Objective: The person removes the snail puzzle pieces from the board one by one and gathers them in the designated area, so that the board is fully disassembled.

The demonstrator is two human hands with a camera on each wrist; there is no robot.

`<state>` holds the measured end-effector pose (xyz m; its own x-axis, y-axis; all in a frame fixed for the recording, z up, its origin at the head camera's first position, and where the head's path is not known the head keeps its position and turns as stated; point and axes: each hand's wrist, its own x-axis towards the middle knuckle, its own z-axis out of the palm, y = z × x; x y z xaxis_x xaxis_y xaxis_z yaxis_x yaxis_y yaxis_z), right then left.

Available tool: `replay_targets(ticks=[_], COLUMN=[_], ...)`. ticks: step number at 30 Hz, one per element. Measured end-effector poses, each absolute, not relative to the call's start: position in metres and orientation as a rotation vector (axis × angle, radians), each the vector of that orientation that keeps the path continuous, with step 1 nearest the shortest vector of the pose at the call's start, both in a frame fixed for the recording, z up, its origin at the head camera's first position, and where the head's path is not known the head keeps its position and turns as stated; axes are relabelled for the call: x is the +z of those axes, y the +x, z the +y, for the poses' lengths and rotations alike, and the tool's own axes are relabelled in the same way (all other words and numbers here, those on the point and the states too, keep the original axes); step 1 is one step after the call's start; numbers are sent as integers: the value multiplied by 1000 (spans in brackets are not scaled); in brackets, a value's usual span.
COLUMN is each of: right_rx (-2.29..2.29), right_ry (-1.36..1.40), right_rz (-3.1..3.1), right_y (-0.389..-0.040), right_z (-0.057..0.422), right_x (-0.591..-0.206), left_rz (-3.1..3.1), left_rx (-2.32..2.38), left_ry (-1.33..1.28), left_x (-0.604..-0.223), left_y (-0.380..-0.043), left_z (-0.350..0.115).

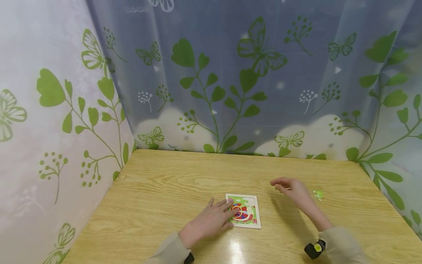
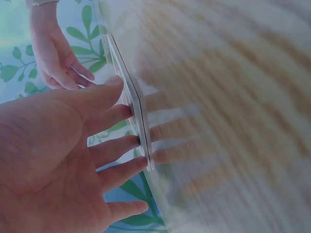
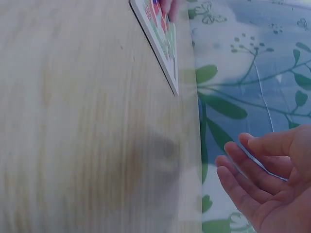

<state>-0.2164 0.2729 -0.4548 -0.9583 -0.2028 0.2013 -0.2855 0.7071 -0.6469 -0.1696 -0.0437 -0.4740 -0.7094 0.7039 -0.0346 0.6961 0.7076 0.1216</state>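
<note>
A small square jigsaw puzzle (image 1: pixel 248 217) in a white frame lies flat on the wooden table, showing a red, blue and green picture. At its upper right is a pale bare patch. My left hand (image 1: pixel 211 217) rests on the puzzle's left side, fingers spread and fairly straight; the left wrist view has its fingertips along the frame edge (image 2: pixel 133 104). To the right of the puzzle, my right hand (image 1: pixel 296 192) hovers above the table, fingers loosely bent and holding nothing. Beyond its wrist lies a loose green puzzle piece (image 1: pixel 318 194).
The wooden table (image 1: pixel 158 198) ends at the back against a blue hanging cloth (image 1: pixel 211 80) with green leaves and butterflies. Similar printed cloth (image 1: pixel 56 121) hangs along the left, and more along the right.
</note>
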Motion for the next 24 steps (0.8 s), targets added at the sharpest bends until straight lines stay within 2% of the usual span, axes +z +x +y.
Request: replay_targets(ticks=[24], right_rx=[1286], right_ry=[385], right_rz=[-2815], right_y=[-211], right_z=[210], right_x=[-476], left_rz=[2827], left_rx=[158], left_ry=[1084], left_x=[-475], left_y=[-168], left_z=[-39])
